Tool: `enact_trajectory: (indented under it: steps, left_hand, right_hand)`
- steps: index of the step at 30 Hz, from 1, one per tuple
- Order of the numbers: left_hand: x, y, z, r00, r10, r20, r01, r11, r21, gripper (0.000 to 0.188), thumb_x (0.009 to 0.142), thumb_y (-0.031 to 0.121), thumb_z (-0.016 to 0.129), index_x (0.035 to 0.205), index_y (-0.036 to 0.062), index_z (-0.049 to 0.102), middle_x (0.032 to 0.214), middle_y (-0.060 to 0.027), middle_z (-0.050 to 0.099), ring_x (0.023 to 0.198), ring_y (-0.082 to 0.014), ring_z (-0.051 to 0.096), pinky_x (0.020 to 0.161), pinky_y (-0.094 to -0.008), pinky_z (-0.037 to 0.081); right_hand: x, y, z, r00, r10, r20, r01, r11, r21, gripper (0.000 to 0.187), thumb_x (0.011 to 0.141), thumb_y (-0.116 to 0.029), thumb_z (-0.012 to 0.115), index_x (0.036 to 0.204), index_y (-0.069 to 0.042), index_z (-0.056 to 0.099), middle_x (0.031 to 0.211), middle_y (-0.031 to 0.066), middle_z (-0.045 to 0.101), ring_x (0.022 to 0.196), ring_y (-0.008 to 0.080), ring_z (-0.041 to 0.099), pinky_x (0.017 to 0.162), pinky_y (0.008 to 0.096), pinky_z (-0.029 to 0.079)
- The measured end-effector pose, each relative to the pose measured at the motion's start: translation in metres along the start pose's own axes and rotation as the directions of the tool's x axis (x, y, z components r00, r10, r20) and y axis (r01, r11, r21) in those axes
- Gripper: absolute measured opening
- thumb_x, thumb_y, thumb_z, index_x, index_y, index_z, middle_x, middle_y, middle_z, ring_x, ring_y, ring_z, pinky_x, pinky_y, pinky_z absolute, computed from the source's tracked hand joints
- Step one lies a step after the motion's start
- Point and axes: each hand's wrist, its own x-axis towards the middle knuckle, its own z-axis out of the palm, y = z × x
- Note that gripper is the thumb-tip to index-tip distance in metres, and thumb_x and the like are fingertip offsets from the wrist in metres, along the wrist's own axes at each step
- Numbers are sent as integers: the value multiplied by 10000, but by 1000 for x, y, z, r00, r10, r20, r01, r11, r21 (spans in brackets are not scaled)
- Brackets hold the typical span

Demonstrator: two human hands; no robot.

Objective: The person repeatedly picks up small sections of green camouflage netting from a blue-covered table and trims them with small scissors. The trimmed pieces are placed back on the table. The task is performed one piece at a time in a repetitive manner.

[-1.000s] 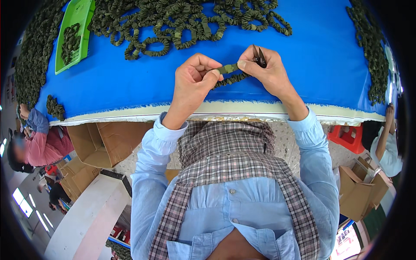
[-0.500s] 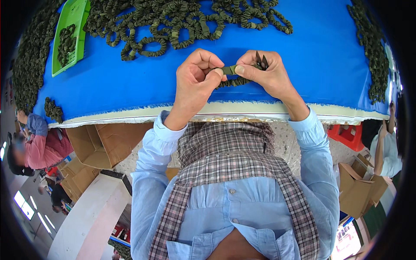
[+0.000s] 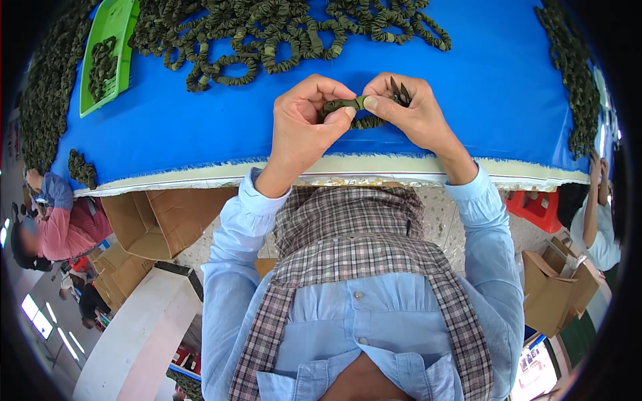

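Above the front edge of the blue-covered table, both hands hold one dark green hair scrunchie [image 3: 368, 123] between them. My left hand [image 3: 298, 125] is closed, with thumb and fingers pinching the band's left part. At the join, the thumb of my right hand [image 3: 418, 117] presses on a flatter, smoother stretch of fabric. Tucked in that same hand is a pair of thread snips [image 3: 400, 91], their dark blades pointing up past the fingers; their handles are hidden. The lower part of the loop hangs gathered between the hands.
A large heap of green scrunchies [image 3: 267, 30] covers the back of the table [image 3: 468, 87]. A green basket [image 3: 124, 50] with scrunchies stands at left; more heaps line both sides. Cardboard boxes [image 3: 160, 224] and a red stool [image 3: 535, 208] sit below. People are at both sides.
My left thumb and fingers have shifted on the band, and its left part looks more bunched. The right hand barely moved, still with the snips. The person at right has moved their arms.
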Motion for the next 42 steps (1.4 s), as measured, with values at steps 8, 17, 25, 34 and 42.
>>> enact_trajectory:
  steps: [8,17,25,34,42]
  left_hand:
    - [-1,0,-2,999,27,-31,-24,997,79,123,833,-63,693,944,-15,667,787,-15,651,654,-21,543,547,-171,415]
    - [-2,0,2,997,21,-75,-12,993,115,63,831,-61,688,853,-10,656,747,-10,645,636,-17,544,526,-171,416]
    - [-3,-3,7,990,27,-142,-11,993,116,63,846,-39,682,827,3,640,707,15,611,609,-3,506,492,-177,367]
    - [-1,-7,9,988,120,-101,-93,967,237,88,854,-26,673,934,0,648,724,15,609,633,-17,531,512,-190,396]
    - [0,-7,9,990,139,6,-126,878,461,231,839,17,741,1067,0,706,896,-42,701,763,-64,627,645,-192,503]
  right_hand:
    - [0,1,-2,999,24,39,-29,990,135,221,909,-229,692,900,-10,666,752,-38,578,683,35,459,589,227,365]
    - [0,6,0,998,-25,61,19,996,93,232,927,-246,670,901,-17,641,755,-43,552,684,35,440,592,229,358]
    - [-1,3,8,999,-54,-2,53,988,-144,215,940,-223,651,911,-11,623,681,-34,519,618,48,411,530,258,347]
    - [-1,5,10,990,-117,-76,96,966,-240,195,937,-198,650,900,-8,620,652,-14,538,594,58,428,509,276,357]
    - [-2,0,9,996,-84,-41,80,994,-80,209,945,-198,646,871,-7,599,728,0,579,675,54,470,572,263,395]
